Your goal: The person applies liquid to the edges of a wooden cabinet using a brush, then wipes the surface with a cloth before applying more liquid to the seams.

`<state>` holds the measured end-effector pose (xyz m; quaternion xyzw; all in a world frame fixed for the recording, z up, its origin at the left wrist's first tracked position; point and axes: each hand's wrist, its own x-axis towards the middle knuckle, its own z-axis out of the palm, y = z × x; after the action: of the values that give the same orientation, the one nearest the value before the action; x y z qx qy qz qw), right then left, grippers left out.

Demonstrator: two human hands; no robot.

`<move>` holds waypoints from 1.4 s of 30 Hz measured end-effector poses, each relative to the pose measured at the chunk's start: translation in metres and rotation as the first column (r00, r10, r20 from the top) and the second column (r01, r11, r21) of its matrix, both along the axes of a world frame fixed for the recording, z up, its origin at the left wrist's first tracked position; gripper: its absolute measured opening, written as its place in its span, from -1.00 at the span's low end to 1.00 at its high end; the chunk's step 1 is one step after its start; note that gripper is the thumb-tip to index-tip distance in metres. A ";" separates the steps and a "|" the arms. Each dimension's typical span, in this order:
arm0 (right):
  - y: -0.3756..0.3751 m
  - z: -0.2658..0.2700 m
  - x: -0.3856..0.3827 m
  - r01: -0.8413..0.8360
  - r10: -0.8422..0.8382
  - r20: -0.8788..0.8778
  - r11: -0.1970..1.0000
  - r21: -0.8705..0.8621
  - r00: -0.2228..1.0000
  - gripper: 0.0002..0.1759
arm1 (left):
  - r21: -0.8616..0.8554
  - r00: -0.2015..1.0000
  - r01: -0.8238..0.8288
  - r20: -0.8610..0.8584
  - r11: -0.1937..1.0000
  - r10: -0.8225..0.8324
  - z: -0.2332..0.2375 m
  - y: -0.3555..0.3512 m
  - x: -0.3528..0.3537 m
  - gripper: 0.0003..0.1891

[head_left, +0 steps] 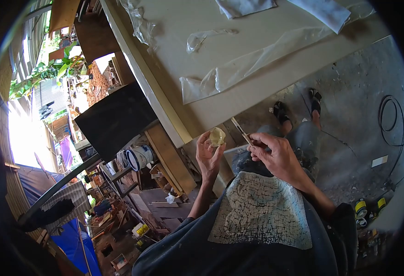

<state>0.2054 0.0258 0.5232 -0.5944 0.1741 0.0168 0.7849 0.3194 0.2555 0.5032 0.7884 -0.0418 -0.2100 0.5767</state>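
The left hand (207, 154) has its grip closed around a small cup (217, 136), fingers on one side and thumb on the other. The cup is pale yellowish and see-through, with its open mouth turned toward the head camera; how much it holds cannot be made out. It sits just beside the corner of a large pale tabletop (179, 60), in front of the body. The right hand (275, 154) has its grip closed on a slim brush (242, 130), pinched between thumb and fingers, with its tip pointing away from the body toward the tabletop edge. Brush and cup are near each other but apart. On the tabletop lie crumpled clear plastic film (252, 64) and a white cloth (245, 7) at the far side. To the left, beyond the tabletop corner, a white bucket (144, 154) with a dark blue rim stands among boards and clutter; its contents cannot be told. On the right, yellow cans (360, 209) stand near the floor's edge of view, too small to see into. A coiled black hose (390, 120) lies on the floor (349, 106).
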 end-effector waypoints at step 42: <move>-0.015 0.038 -0.012 -0.125 0.179 -0.055 0.413 -0.902 0.982 -0.56 | 0.439 0.791 0.211 0.449 0.874 -0.416 0.012 -0.053 -0.016 -0.28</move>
<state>0.1939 0.0106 0.5613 -0.9348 0.0818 -0.0227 0.3448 0.3034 0.2025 0.5148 0.8897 -0.2920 -0.0824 0.3412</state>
